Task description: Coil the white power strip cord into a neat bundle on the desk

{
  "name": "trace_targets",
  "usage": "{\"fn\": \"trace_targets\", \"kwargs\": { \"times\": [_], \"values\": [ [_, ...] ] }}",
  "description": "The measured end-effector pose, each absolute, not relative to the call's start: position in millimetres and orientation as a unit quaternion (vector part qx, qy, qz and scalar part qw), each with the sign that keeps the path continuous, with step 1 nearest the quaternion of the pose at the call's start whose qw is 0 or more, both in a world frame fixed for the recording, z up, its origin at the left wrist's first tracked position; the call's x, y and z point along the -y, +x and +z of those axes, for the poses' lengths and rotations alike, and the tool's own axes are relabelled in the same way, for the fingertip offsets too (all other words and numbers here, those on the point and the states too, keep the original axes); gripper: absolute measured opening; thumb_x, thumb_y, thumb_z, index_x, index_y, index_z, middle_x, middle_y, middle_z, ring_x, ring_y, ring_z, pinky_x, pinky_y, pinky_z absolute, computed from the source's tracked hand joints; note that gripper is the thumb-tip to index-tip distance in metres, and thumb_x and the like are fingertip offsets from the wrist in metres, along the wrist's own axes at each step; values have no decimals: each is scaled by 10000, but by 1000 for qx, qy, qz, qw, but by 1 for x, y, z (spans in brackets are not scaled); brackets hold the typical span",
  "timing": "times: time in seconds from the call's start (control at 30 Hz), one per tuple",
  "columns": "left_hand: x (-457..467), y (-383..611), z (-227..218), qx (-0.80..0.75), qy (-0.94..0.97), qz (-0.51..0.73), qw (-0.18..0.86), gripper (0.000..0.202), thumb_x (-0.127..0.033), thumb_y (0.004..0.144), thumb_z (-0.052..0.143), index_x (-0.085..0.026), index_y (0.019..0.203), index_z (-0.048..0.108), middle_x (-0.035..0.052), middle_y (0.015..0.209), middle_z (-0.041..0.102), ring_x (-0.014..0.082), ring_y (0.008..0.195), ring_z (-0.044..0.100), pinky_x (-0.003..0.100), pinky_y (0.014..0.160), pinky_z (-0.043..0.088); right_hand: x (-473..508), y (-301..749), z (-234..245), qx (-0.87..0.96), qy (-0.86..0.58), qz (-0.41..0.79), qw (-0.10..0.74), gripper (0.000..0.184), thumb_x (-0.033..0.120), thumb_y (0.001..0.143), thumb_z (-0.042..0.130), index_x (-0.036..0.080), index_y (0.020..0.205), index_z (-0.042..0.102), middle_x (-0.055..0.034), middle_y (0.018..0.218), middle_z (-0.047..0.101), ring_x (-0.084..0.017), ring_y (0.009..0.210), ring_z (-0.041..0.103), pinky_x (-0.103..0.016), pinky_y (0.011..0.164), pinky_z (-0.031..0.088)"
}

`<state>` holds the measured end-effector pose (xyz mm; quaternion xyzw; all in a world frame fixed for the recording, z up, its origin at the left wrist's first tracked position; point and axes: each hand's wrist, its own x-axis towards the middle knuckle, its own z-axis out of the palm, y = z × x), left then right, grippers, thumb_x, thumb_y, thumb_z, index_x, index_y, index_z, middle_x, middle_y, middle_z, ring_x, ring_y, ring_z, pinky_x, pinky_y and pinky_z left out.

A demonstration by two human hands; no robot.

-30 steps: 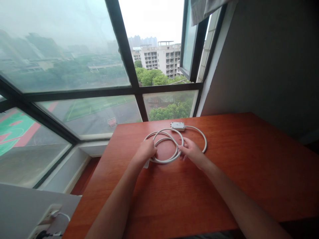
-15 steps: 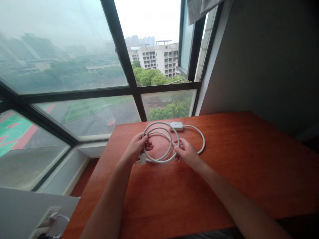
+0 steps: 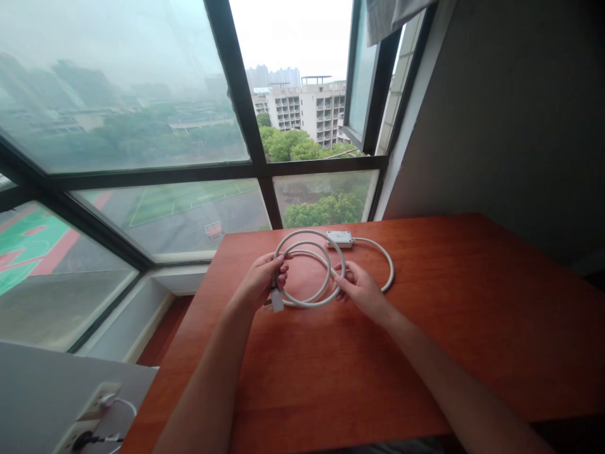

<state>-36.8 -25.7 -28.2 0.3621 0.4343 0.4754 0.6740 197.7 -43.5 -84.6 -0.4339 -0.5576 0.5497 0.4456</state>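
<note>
A white power cord (image 3: pixel 314 305) is wound in loose loops above the desk, held on both sides. My left hand (image 3: pixel 265 275) is closed round the left side of the loops, thumb on top. Just below its fingers hangs the cord's white plug (image 3: pixel 276 300), its prongs toward the left. My right hand (image 3: pixel 360 285) pinches the right side of the loops between thumb and fingers. Behind the loops a white socket box (image 3: pixel 339 239) lies on the desk. From its right end the cord curves round toward my right hand, which partly hides it.
The reddish-brown wooden desk (image 3: pixel 302 378) reaches to the window frame (image 3: pixel 326 165). One window sash (image 3: pixel 362 75) stands open at the upper right. At lower left, wall outlets (image 3: pixel 101 400) hold plugged-in cords. A dark wall (image 3: pixel 510 113) rises on the right.
My left fingers have curled in more tightly round the loops, and the plug hangs more upright beneath them. The right hand keeps its pinch. The whole view has shifted slightly.
</note>
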Motion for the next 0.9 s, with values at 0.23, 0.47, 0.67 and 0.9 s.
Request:
{"fn": "trace_targets", "kwargs": {
  "times": [0.23, 0.47, 0.67, 0.9],
  "values": [
    [28, -35, -29, -476, 364, 467, 650, 127, -181, 860, 586, -104, 960, 598, 19, 637, 578, 114, 546, 607, 214, 523, 538, 45, 194, -82, 538, -439, 529, 488, 317, 460, 799, 616, 207, 939, 485, -3, 703, 667, -149, 533, 635, -261, 491, 536],
    [29, -35, -32, -470, 373, 464, 652, 140, -168, 858, 598, -97, 978, 604, 43, 675, 615, 131, 559, 642, 237, 538, 570, 45, 196, -79, 541, -446, 516, 493, 328, 462, 795, 619, 205, 955, 493, -3, 698, 667, -150, 523, 626, -264, 484, 524],
    [29, -36, -33, -467, 384, 456, 653, 134, -174, 859, 596, -105, 973, 608, 38, 668, 609, 129, 560, 637, 240, 555, 572, 42, 200, -81, 547, -456, 510, 483, 312, 441, 802, 597, 198, 980, 512, -4, 701, 663, -134, 506, 588, -247, 479, 488],
    [30, -36, -31, -460, 402, 437, 660, 187, -197, 824, 642, -113, 988, 609, 18, 648, 585, 117, 536, 608, 222, 541, 540, 44, 205, -73, 608, -486, 403, 480, 479, 361, 845, 529, 230, 1302, 466, 14, 705, 664, -133, 532, 567, -233, 511, 464]
  ]
}}
